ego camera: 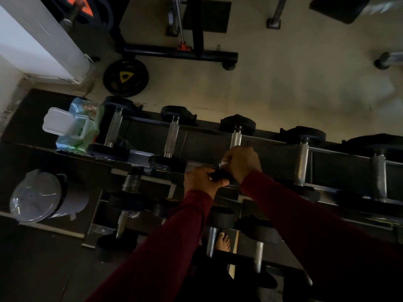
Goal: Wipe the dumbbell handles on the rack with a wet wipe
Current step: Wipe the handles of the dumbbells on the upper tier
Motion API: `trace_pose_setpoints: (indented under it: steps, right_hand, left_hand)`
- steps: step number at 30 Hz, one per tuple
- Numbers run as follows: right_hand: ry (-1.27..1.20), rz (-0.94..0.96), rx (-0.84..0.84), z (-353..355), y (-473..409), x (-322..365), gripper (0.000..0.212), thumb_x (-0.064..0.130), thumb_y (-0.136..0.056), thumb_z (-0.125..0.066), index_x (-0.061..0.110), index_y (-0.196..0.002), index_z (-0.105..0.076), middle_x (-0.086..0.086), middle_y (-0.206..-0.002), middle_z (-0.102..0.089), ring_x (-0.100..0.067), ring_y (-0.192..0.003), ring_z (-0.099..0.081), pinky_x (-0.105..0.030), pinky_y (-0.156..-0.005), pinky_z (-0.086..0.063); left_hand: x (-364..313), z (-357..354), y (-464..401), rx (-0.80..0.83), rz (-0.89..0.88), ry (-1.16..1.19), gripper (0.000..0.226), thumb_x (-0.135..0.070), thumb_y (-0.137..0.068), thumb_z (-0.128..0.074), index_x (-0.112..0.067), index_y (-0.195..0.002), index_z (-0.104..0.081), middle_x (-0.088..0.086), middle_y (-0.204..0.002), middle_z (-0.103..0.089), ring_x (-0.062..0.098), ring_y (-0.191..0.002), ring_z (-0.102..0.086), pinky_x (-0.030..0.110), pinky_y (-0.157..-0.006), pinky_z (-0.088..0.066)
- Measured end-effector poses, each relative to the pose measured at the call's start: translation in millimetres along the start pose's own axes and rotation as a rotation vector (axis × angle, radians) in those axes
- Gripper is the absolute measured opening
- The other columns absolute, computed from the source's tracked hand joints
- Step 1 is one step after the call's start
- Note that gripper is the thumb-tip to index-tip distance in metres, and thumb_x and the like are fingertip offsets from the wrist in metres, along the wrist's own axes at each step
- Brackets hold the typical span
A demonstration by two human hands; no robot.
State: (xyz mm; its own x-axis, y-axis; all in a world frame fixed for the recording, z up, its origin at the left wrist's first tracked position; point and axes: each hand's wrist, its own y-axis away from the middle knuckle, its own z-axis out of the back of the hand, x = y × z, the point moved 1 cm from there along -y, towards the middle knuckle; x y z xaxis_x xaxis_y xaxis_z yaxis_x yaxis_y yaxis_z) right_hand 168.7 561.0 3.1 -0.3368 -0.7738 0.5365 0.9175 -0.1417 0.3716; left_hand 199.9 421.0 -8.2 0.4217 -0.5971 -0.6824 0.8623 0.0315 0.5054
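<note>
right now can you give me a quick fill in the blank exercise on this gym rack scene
1. The right hand holds a white wipe on the handle of the ____ dumbbell from the left on the top rack.
2. The pack of wipes sits at the ____ end of the rack.
3. Both sleeves are dark ____.
4. On the floor beyond the rack lies a weight plate with a ____ mark.

Missing words: third; left; red; yellow

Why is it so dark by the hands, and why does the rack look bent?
Head view: light falls on the pale floor behind; the rack, both hands and the lower dumbbells sit in dim shadow. The wide-angle lens bows the rack's straight rails. The wipe in the right hand shows only as a small bright speck; the left hand looks slightly soft.
</note>
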Motion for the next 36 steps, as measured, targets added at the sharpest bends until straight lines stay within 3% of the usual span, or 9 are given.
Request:
trace_pose_setpoints:
  steps: [5,8,14,16,20,24,29,33,36]
  right_hand:
    - [-0.053,-0.007,-0.023,0.4,6.2,-13.6,0.01,0.034,-0.084,-0.074,0.028,-0.088,-0.068,0.012,-0.086,-0.065,0.0,-0.08,-0.061,-0.018,-0.076,-0.052]
    - [-0.045,-0.004,-0.048,0.4,12.9,-28.5,0.009,0.037,-0.085,-0.072,0.033,-0.092,-0.067,0.015,-0.089,-0.064,0.002,-0.084,-0.061,-0.013,-0.074,-0.049]
    - [-0.251,-0.04,-0.389,2.1,-13.7,-20.5,0.011,0.025,-0.091,-0.068,0.024,-0.102,-0.07,0.007,-0.1,-0.07,-0.002,-0.086,-0.065,-0.019,-0.083,-0.054]
    - [-0.243,-0.061,-0.471,5.3,-26.0,-16.6,0.009,0.021,-0.091,-0.067,0.023,-0.1,-0.07,0.008,-0.095,-0.07,0.0,-0.08,-0.064,-0.01,-0.081,-0.05]
    - [-0.577,-0.3,-0.595,5.4,-36.5,-14.0,0.009,0.02,-0.09,-0.069,0.02,-0.099,-0.07,0.011,-0.094,-0.066,0.008,-0.076,-0.056,-0.01,-0.076,-0.051]
    - [-0.949,-0.58,-0.561,5.7,-48.0,-15.9,0.01,0.016,-0.087,-0.073,0.017,-0.096,-0.069,0.01,-0.086,-0.063,0.0,-0.076,-0.06,-0.019,-0.07,-0.052]
    - [-0.929,-0.65,-0.486,11.0,-61.1,-21.5,0.007,0.016,-0.086,-0.073,0.02,-0.083,-0.068,0.001,-0.091,-0.069,-0.011,-0.085,-0.067,-0.031,-0.082,-0.059]
    - [-0.872,-0.49,-0.535,7.4,-52.9,-16.2,0.009,0.016,-0.084,-0.076,0.021,-0.086,-0.068,0.008,-0.089,-0.066,0.006,-0.074,-0.057,-0.009,-0.066,-0.044]
    - [-0.852,-0.534,-0.524,3.7,-58.6,-23.9,0.008,0.018,-0.085,-0.075,0.02,-0.084,-0.068,0.007,-0.088,-0.068,0.001,-0.075,-0.061,-0.018,-0.076,-0.054]
  left_hand:
    - [-1.4,0.5,-0.3,0.011,-0.006,-0.033,0.033,-0.031,-0.061,-0.091,-0.034,-0.077,-0.062,-0.017,-0.083,-0.065,0.004,-0.084,-0.064,0.023,-0.08,-0.054]
    - [1.4,-1.4,-1.9,-0.009,-0.011,-0.029,0.035,-0.032,-0.062,-0.09,-0.029,-0.088,-0.067,-0.014,-0.088,-0.066,0.003,-0.085,-0.063,0.021,-0.079,-0.052]
    - [9.3,-5.4,-7.2,-0.041,-0.001,-0.005,0.051,-0.035,-0.057,-0.092,-0.024,-0.102,-0.071,-0.008,-0.095,-0.07,0.005,-0.086,-0.065,0.029,-0.082,-0.058]
    - [10.0,-6.0,-8.7,-0.039,0.005,0.004,0.054,-0.036,-0.056,-0.093,-0.025,-0.104,-0.071,-0.008,-0.097,-0.07,0.005,-0.087,-0.066,0.031,-0.083,-0.058]
    - [12.0,-7.2,-9.1,-0.042,0.0,0.002,0.056,-0.037,-0.055,-0.093,-0.025,-0.106,-0.071,-0.007,-0.099,-0.071,0.005,-0.088,-0.066,0.032,-0.083,-0.058]
    - [13.4,-8.5,-8.7,-0.042,0.003,0.0,0.055,-0.034,-0.057,-0.092,-0.024,-0.107,-0.07,-0.009,-0.101,-0.07,0.005,-0.088,-0.065,0.03,-0.083,-0.058]
    - [12.8,-7.6,-7.2,-0.045,0.004,0.0,0.054,-0.034,-0.058,-0.092,-0.025,-0.107,-0.07,-0.01,-0.101,-0.069,0.003,-0.088,-0.064,0.028,-0.082,-0.057]
    - [14.6,-8.7,-7.9,-0.035,0.014,0.021,0.053,-0.033,-0.059,-0.091,-0.027,-0.106,-0.068,-0.011,-0.103,-0.069,0.002,-0.09,-0.064,0.025,-0.083,-0.056]
    - [15.4,-8.9,-9.4,-0.031,0.018,0.027,0.053,-0.033,-0.059,-0.092,-0.027,-0.106,-0.069,-0.01,-0.102,-0.069,0.003,-0.09,-0.064,0.027,-0.084,-0.056]
